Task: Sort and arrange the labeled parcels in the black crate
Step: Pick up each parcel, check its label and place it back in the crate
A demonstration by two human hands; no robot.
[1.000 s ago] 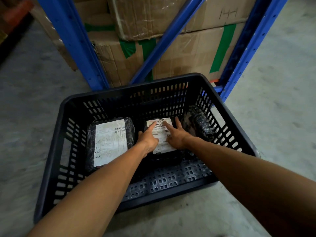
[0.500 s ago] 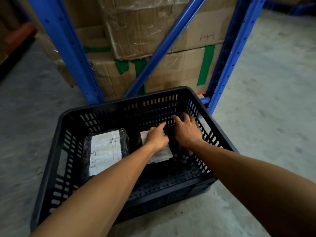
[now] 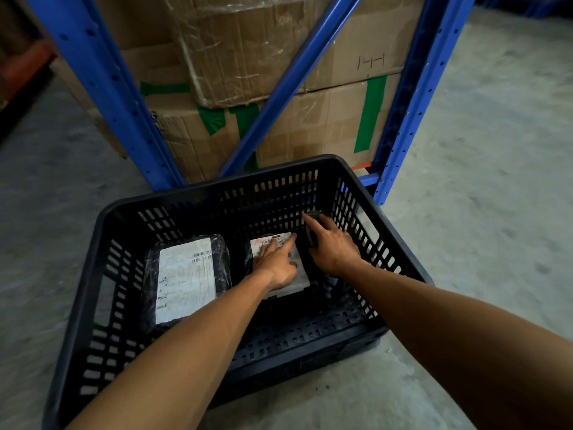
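Right hand [image 3: 330, 245] shifted onto right-side parcel [image 3: 314, 218].

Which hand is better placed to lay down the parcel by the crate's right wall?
Right. The right hand already rests on that dark parcel leaning at the wall, while the left hand lies flat on the middle parcel.
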